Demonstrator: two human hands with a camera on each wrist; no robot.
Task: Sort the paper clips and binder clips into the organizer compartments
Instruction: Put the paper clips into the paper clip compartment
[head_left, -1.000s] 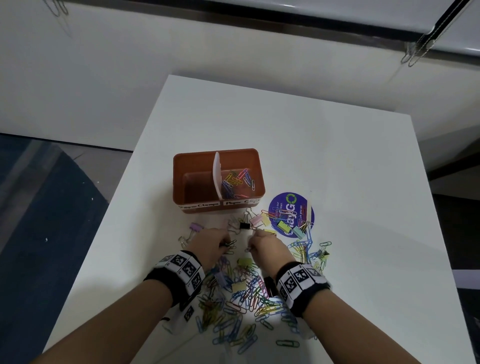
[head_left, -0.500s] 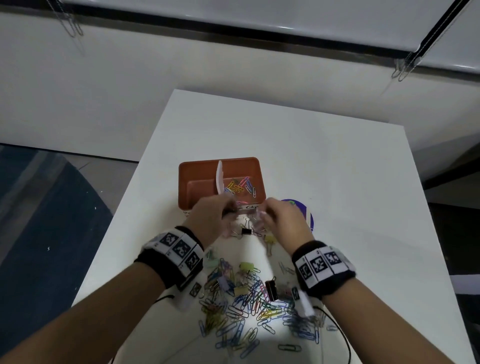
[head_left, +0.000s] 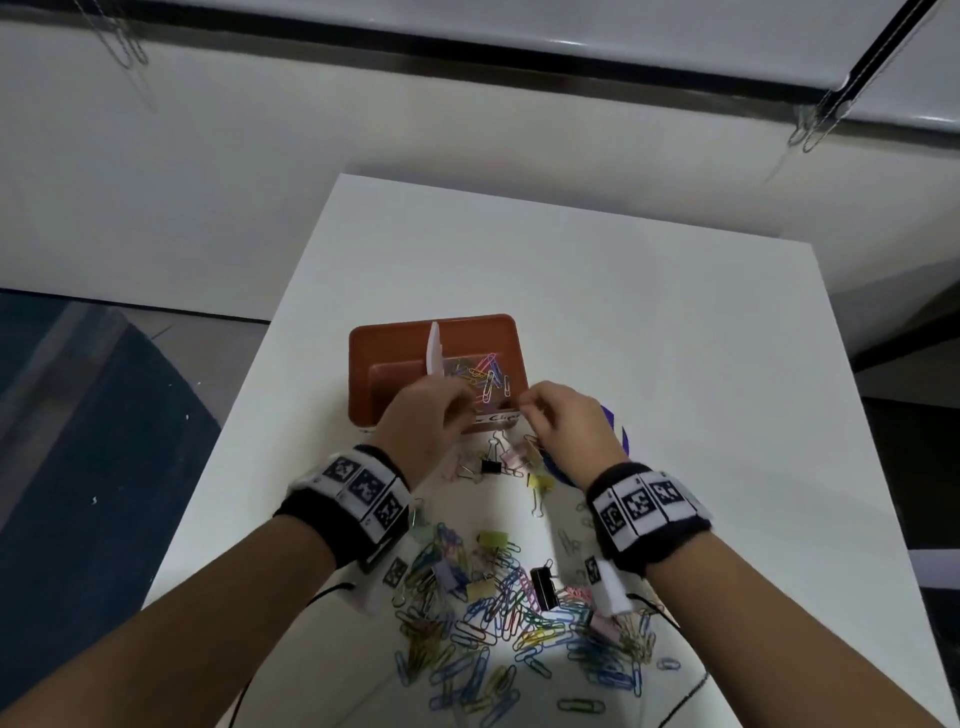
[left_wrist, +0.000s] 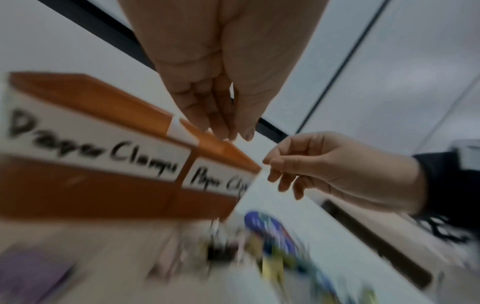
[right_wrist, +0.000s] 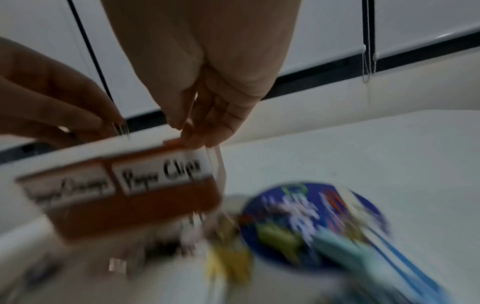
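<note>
The orange organizer (head_left: 359, 379) stands mid-table, split by a white divider (head_left: 433, 347). Its front labels read "Paper Clamps" (left_wrist: 91, 148) on the left and "Paper Clips" (right_wrist: 162, 174) on the right. The right compartment holds several coloured paper clips (head_left: 485, 375); the left one looks bare. My left hand (head_left: 465, 402) hovers over the front rim and pinches a silvery paper clip (right_wrist: 120, 129). My right hand (head_left: 522, 402) is beside it at the right front corner and pinches a pale paper clip (right_wrist: 217, 162) that hangs down.
A loose pile of coloured paper clips and binder clips (head_left: 493, 608) lies on the white table (head_left: 675, 364) near me, with a black binder clip (head_left: 543, 587) in it. More binder clips (head_left: 498, 462) sit before the organizer. A purple round disc (head_left: 621, 441) lies under my right hand.
Both hands have risen from the pile and moved forward to the organizer's front rim, each with a clip pinched. The view has shifted slightly.
</note>
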